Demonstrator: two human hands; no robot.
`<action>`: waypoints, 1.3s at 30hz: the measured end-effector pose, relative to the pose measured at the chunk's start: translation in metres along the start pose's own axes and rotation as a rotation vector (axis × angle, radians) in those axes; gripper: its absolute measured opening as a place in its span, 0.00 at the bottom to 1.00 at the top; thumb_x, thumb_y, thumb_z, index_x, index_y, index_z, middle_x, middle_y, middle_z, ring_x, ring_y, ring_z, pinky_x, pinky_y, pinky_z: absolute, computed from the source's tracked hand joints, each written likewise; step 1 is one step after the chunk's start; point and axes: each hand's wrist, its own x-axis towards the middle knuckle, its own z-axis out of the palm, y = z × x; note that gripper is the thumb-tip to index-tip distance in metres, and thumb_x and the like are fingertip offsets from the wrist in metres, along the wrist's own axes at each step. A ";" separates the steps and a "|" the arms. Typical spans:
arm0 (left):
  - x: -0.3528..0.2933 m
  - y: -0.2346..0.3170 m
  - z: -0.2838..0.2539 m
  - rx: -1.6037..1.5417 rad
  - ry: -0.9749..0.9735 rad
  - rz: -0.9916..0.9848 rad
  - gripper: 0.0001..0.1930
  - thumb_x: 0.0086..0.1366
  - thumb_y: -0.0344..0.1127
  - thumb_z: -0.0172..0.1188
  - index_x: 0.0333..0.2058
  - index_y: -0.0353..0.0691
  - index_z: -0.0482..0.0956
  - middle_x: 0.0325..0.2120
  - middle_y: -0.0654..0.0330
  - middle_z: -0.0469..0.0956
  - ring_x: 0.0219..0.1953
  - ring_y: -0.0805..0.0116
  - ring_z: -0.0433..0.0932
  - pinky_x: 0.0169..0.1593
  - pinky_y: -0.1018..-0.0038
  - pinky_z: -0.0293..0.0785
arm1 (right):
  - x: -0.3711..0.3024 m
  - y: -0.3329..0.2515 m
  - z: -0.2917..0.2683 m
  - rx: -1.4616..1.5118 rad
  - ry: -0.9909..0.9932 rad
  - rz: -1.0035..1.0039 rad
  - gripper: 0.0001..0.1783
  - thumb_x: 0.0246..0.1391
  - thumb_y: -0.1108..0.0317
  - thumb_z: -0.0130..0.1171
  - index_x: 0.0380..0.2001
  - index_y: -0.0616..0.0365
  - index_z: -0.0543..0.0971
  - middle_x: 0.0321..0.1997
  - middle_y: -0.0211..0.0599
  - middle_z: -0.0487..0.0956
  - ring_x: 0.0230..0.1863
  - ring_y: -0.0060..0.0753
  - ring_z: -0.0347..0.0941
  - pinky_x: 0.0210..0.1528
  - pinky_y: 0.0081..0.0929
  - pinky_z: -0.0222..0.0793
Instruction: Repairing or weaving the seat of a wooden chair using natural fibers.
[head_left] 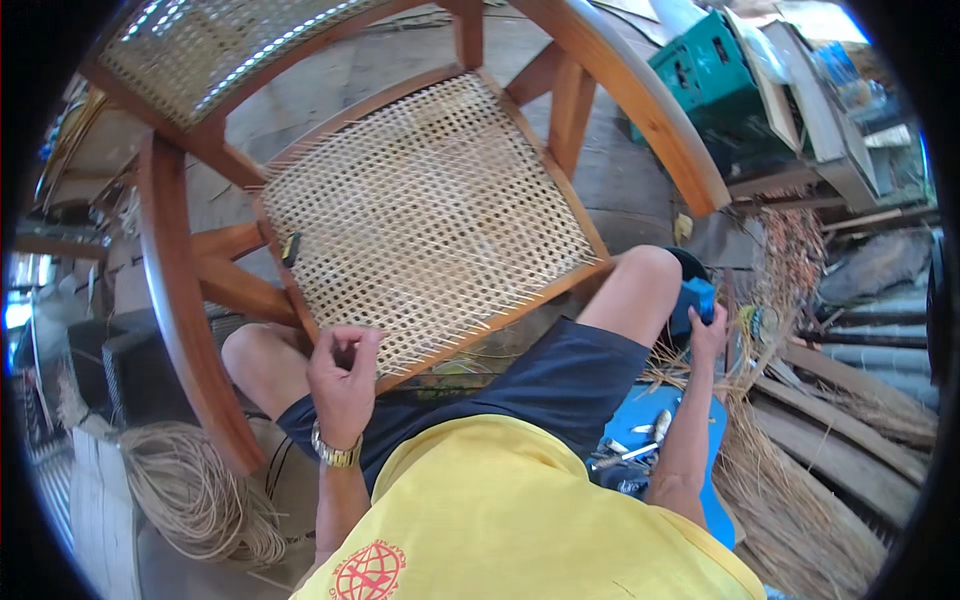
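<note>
Before me stands a wooden armchair whose woven cane seat [430, 210] has many loose strand ends along its front and left edges. My left hand [343, 382], with a gold watch on its wrist, is over the seat's near left corner, fingers curled in toward the thumb. Whether a thin strand lies between them is too small to make out. Out to the right, my right hand [708, 338] grips a small blue object [697, 297] beside a dark round container [680, 325]. A small black and yellow tool [291, 250] rests at the seat's left edge.
Curved wooden armrests [640, 100] flank the seat. Hand tools [630, 455] lie on a blue surface [715, 470] beside my right thigh. A coil of cane [200, 490] sits at the lower left. Loose fibres [780, 500] and planks are on the right, below a green crate [705, 85].
</note>
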 end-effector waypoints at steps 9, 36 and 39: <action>0.013 0.012 0.044 -0.135 -0.049 -0.002 0.06 0.67 0.32 0.64 0.32 0.39 0.78 0.22 0.70 0.77 0.21 0.87 0.63 0.24 0.83 0.59 | -0.027 -0.223 0.007 0.268 -0.002 -0.200 0.20 0.64 0.69 0.58 0.56 0.64 0.72 0.52 0.41 0.78 0.49 0.30 0.76 0.54 0.26 0.71; 0.048 -0.040 0.048 -0.296 0.039 -0.183 0.04 0.72 0.31 0.58 0.35 0.41 0.76 0.35 0.61 0.84 0.28 0.85 0.69 0.34 0.83 0.67 | 0.018 -0.292 0.093 -0.046 -0.578 -0.745 0.18 0.56 0.66 0.66 0.50 0.59 0.79 0.47 0.46 0.81 0.51 0.47 0.77 0.55 0.36 0.72; 0.062 -0.030 0.091 -0.347 -0.101 -0.082 0.05 0.70 0.32 0.60 0.35 0.40 0.77 0.30 0.65 0.82 0.25 0.86 0.67 0.30 0.84 0.65 | -0.073 -0.343 0.126 0.273 -0.902 -0.689 0.25 0.58 0.63 0.65 0.57 0.57 0.75 0.48 0.46 0.80 0.49 0.47 0.77 0.54 0.38 0.72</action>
